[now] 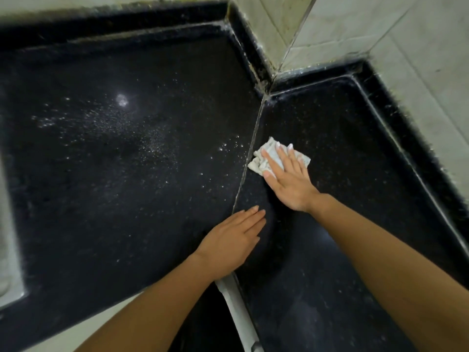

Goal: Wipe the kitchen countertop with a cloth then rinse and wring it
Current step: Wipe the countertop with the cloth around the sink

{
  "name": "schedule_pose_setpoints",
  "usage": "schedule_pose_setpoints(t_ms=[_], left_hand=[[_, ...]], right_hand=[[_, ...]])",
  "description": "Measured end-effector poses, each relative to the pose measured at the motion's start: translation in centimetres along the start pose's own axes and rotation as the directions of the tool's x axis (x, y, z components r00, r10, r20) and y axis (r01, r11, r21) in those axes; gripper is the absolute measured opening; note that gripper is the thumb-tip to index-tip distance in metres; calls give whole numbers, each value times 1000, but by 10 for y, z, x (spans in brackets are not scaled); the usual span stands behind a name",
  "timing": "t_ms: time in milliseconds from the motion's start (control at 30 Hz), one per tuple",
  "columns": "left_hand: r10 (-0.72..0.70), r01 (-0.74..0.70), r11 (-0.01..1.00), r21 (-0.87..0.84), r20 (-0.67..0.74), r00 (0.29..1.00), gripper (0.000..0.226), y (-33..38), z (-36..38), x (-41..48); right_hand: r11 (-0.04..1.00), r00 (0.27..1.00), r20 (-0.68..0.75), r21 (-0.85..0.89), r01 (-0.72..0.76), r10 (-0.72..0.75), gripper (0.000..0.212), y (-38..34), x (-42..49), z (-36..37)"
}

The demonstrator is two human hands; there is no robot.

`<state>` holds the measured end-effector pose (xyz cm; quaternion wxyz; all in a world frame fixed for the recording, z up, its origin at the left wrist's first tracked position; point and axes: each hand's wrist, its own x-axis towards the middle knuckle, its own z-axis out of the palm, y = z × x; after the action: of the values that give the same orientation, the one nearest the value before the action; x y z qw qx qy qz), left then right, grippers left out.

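A black speckled stone countertop fills the view, in two slabs that meet at a diagonal seam. My right hand lies flat, fingers spread, pressing a small crumpled white cloth onto the right slab just beside the seam. My left hand rests palm down on the counter near the front end of the seam, fingers together and straight, holding nothing. Pale droplets and specks are scattered on the left slab.
Pale tiled walls rise behind a raised black back edge that forms an inner corner. A steel sink rim shows at the far left. A white strip runs along the counter's front edge between my forearms.
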<state>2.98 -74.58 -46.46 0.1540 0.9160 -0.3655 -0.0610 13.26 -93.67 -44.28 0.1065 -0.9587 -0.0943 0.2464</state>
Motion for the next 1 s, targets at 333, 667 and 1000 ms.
schedule_pose_setpoints(t_ms=[333, 667, 1000], left_hand=[[-6, 6, 998, -69, 8, 1000, 47, -13, -2, -25], [35, -36, 999, -2, -4, 999, 47, -19, 2, -28], [82, -82, 997, 2, 65, 994, 48, -17, -3, -29]], right_hand=[[964, 980, 92, -185, 192, -177, 53, -6, -35, 16], [989, 988, -61, 28, -142, 144, 56, -15, 91, -39], [973, 974, -79, 99, -206, 214, 56, -41, 83, -29]])
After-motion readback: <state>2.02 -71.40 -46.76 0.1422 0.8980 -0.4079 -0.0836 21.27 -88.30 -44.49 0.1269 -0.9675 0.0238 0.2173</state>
